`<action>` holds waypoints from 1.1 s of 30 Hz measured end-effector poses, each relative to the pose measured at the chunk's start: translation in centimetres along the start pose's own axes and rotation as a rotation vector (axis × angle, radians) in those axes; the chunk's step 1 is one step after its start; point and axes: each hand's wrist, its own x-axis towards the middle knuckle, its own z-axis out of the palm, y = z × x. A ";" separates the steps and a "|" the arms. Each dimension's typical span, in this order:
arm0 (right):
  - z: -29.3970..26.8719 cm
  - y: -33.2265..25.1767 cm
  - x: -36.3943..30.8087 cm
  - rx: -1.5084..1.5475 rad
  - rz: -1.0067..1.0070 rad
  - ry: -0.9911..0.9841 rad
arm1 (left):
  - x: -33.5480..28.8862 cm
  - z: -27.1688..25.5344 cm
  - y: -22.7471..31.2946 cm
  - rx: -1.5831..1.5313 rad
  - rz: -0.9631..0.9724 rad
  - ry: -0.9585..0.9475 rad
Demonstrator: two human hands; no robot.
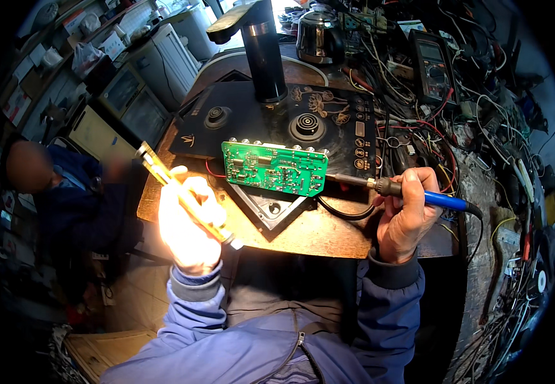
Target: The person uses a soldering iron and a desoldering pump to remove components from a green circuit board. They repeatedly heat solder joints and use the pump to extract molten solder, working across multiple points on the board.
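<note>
"Blue-purple jacket [226,349] cloth lies nearest the camera. What comes after that?"

"The wooden table [348,240], spreading out just past both wrists. On it, farther out than the fingertips, sits a wide black panel [226,137] with a tall black column [266,67] rising from it."

"Any containers?"

"A shiny kettle [319,38], well beyond the right hand [407,221]; I can't make out what it holds. Far past the left hand [186,229], off to its outer side, there's a pale plastic bag [87,57], contents unclear too. Closer in, between the hands, lies a dark-edged metal casing [252,203]."

"And the circuit board [277,169]?"

"Tilted up above that casing, between the hands, its green face toward us. It stands apart from the left hand's fingers."

"How are the hands posed?"

"The right one has its fingers curled closely around a soldering iron [389,187], the metal shaft pointing leftward at the board's right edge. Whether they touch, I can't tell. The left one, washed out by glare, is raised, fingers bent around a slim yellow stick [178,195] that slants up and outward, away from the board."
</note>
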 end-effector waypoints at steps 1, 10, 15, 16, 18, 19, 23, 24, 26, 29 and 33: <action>0.0 0.0 0.0 0.006 0.002 -0.008 | 0.3 -0.3 0.5 0.125 -0.006 -0.027; 0.6 -0.2 -0.1 -0.012 0.025 0.000 | 4.6 2.2 0.3 1.225 0.401 -0.475; 0.6 0.0 -0.1 -0.017 0.032 -0.010 | 5.9 3.1 -0.6 1.354 0.498 -0.658; 0.6 0.0 -0.1 -0.014 0.032 -0.011 | 6.2 3.2 -0.5 1.379 0.460 -0.680; 0.5 0.0 -0.1 0.007 0.030 -0.015 | 6.6 3.6 0.0 1.425 0.387 -0.724; 0.3 0.2 0.0 0.024 0.028 -0.017 | 6.5 3.9 0.3 1.434 0.379 -0.737; 0.1 0.0 0.1 0.069 0.027 -0.043 | 6.5 4.2 0.8 1.448 0.363 -0.777; 0.2 0.0 0.1 0.065 0.031 -0.035 | 6.6 4.0 0.8 1.453 0.380 -0.780; 0.2 0.1 0.1 0.066 0.039 -0.081 | 6.7 3.8 0.8 1.451 0.405 -0.781; 0.1 0.1 0.1 0.064 0.056 -0.105 | 6.6 3.5 0.6 1.422 0.422 -0.774; 0.1 0.0 0.2 0.058 0.071 -0.109 | 6.6 2.7 0.2 1.344 0.501 -0.733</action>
